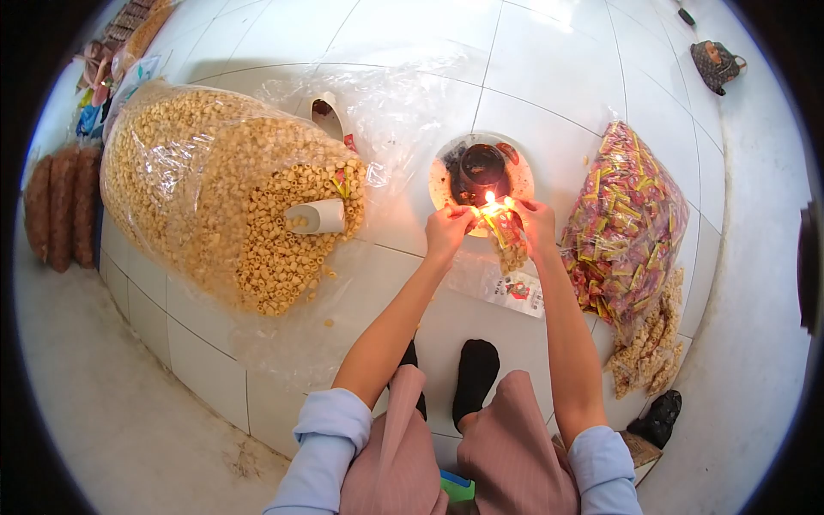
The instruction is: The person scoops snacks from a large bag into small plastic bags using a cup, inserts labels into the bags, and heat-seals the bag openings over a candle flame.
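Note:
My left hand (448, 232) and my right hand (536, 225) pinch the two top corners of a small clear packet (508, 249). Snack pieces fill its lower part, and a red and yellow label shows near its top. The packet's top edge is beside a small flame (490, 197), between my hands. Behind the flame a dark round pot or burner (482, 165) stands on a stained plate (525, 184). Below the packet, a flat printed plastic pack (518, 294) lies on the floor.
A large open bag of ring-shaped snacks (189, 172) lies at left, with a white scoop (318, 217) in it. Another scoop (327, 116) is behind. At right are a bag of red and yellow packets (631, 215), filled snack packs (650, 348) and a black bag (659, 418).

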A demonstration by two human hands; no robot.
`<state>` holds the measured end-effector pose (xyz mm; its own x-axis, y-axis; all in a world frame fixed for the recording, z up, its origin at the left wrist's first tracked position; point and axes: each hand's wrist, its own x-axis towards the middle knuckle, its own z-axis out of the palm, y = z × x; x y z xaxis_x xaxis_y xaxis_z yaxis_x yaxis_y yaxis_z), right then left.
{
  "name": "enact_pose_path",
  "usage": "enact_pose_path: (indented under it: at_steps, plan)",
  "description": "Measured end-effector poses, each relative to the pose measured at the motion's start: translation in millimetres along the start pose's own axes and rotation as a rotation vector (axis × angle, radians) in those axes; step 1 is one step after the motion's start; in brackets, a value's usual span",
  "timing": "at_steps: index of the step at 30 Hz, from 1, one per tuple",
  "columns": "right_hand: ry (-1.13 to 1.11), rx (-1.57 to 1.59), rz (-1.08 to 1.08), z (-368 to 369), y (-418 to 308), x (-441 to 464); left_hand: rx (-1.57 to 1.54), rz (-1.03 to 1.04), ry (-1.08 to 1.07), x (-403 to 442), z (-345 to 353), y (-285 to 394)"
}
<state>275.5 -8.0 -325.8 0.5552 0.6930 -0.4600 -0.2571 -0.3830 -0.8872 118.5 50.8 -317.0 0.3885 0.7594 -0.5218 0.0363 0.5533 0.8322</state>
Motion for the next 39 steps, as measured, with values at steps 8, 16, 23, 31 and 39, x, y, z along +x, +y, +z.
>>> enact_pose_path:
  at_steps: [8, 16, 23, 31, 39]
  plan:
    - [0.111, 0.049, -0.016, 2, -6, -4, -0.084, -0.055, 0.052, 3, 11, 1]
    - [0.091, 0.074, -0.083, 18, -8, -15, -0.159, -0.05, 0.049, -2, -5, -4]
    - [0.034, 0.006, -0.093, 17, -10, -78, 0.223, 0.187, -0.007, -62, -23, 21]
    - [-0.148, -0.783, -0.97, 5, -65, -138, 0.721, 0.669, -0.107, -127, -25, 64]
    - [-0.051, -0.712, -0.966, -1, -88, -137, 0.657, 0.743, -0.103, -131, -35, 70]
